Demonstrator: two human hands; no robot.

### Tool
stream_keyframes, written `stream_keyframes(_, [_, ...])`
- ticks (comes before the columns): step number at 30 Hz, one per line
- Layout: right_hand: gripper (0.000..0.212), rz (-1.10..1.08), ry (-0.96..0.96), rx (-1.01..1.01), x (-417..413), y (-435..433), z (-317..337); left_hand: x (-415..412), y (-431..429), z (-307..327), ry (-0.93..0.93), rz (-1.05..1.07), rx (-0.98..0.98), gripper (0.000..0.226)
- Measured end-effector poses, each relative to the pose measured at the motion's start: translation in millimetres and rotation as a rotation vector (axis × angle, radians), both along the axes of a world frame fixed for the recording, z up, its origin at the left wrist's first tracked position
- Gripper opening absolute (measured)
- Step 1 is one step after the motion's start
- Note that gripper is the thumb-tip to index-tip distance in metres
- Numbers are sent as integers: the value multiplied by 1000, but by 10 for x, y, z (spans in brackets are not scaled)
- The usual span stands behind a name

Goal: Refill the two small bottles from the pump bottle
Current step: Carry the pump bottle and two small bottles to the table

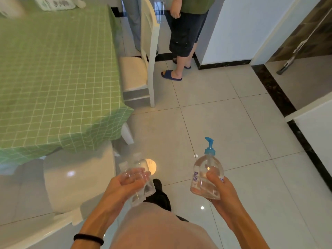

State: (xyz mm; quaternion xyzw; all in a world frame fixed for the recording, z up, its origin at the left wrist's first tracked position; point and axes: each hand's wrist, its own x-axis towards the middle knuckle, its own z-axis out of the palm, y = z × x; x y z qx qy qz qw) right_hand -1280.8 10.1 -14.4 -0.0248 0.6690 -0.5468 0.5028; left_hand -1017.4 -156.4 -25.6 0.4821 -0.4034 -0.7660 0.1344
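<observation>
Tiled floor [233, 126], bottles [200, 170] gripped in both hands [224, 190]

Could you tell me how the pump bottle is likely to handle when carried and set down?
The pump bottle looks like clear plastic and appears to hold clear liquid, so it is probably weighty for its size. The right hand wraps its smooth wall, which could slip if wet. Its tall blue pump head may make it slightly tippy.

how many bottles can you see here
3. One small clear bottle and a second small clear bottle sit together in the left hand; the blue-topped pump bottle is in the right hand. The small ones blur together, so another could be hidden.
</observation>
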Motion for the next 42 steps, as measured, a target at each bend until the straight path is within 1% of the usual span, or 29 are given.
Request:
stream_keyframes(3, [73,19,17,22,-254,-420,44,-285,-416,34,13,-4,-4,43])
stream_keyframes(5, [75,32,21,10,-403,-726,90,-447,-702,62,25,-4,-7,40])
stream_keyframes(9, [68,83,39,6,-682,-1274,95,-706,-1203,85,43,23,-27,54])
stream_keyframes(12, [71,131,53,24,-896,-1688,106,-894,-1519,90,59,64,-26,58])
stream_keyframes(16, [59,225,44,-5,-1275,-2294,73,-1177,-1899,18,32,115,-32,64])
stream_keyframes(18, [61,271,44,-7,-1495,-2630,51,-1354,-2087,11,22,155,-33,72])
stream_keyframes(20, [65,296,42,-4,-1740,-2957,17,-1541,-2256,3,-4,197,-39,74])
stream_keyframes(23, [69,370,35,31,-2080,-3444,17,-1769,-2453,21,-31,307,-21,72])
stream_keyframes(25, [66,443,31,20,-2307,-3803,40,-1897,-2578,57,-34,386,-17,71])
stream_keyframes(28, [62,549,43,-21,-2532,-4391,85,-1988,-2750,78,-30,509,-17,60])
stream_keyframes(30, [65,620,60,-19,-2566,-4765,94,-1957,-2851,66,-37,569,-12,59])
stream_keyframes(34, [68,733,34,-19,-2515,-5532,103,-1869,-3113,21,-60,704,-41,73])
stream_keyframes(36, [73,807,34,-36,-2423,-5897,92,-1824,-3314,-31,-63,756,-56,74])
stream_keyframes(39, [81,887,55,-46,-2230,-6426,108,-1733,-3757,-98,-46,794,-56,61])
stream_keyframes(42, [73,921,34,-31,-2079,-6901,85,-1689,-4212,-66,-39,796,-56,53])
